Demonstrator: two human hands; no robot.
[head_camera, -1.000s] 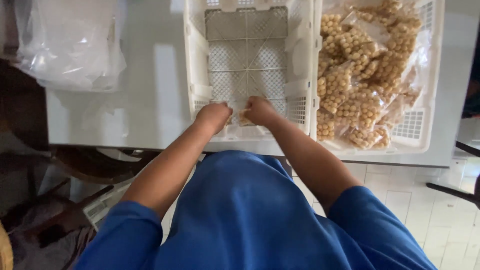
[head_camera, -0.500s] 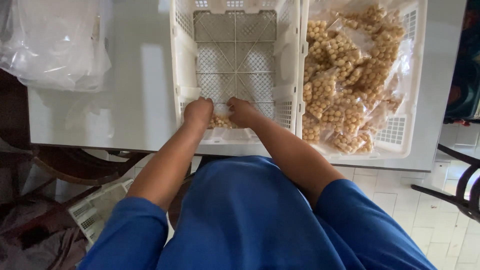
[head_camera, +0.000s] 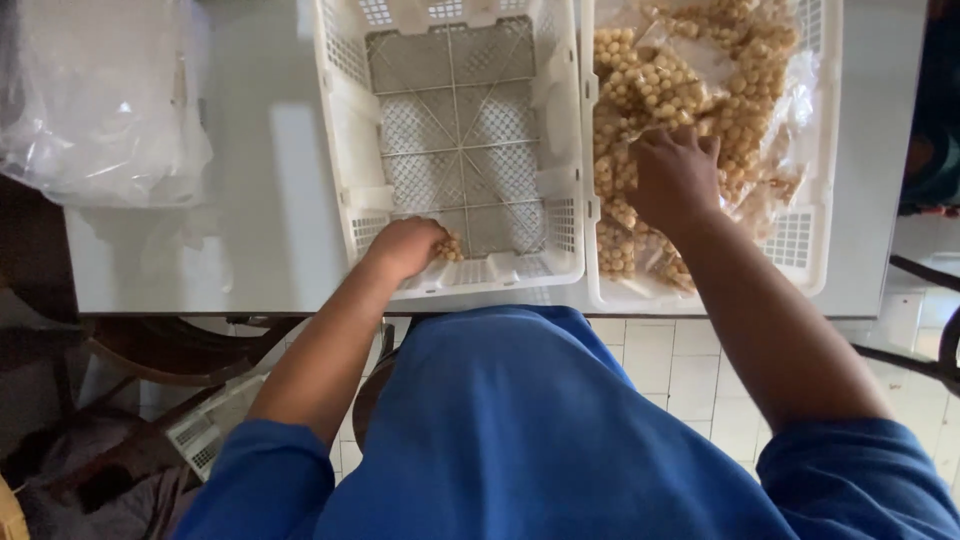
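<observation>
Using the near-empty white crate (head_camera: 455, 150) as landmark. Left hand (head_camera: 405, 247) is resting in its near-left corner, grip curled shut around a small bag of round tan snacks (head_camera: 450, 247) lying on the mesh floor. Right hand (head_camera: 675, 180) is reaching into the second white crate (head_camera: 815, 230), just right of the landmark, fingers spread and pressing on the bagged snacks (head_camera: 690, 90), not closed around any. Well left of the landmark, clear plastic bags (head_camera: 95, 100) are lying on the worktop (head_camera: 270, 200).
</observation>
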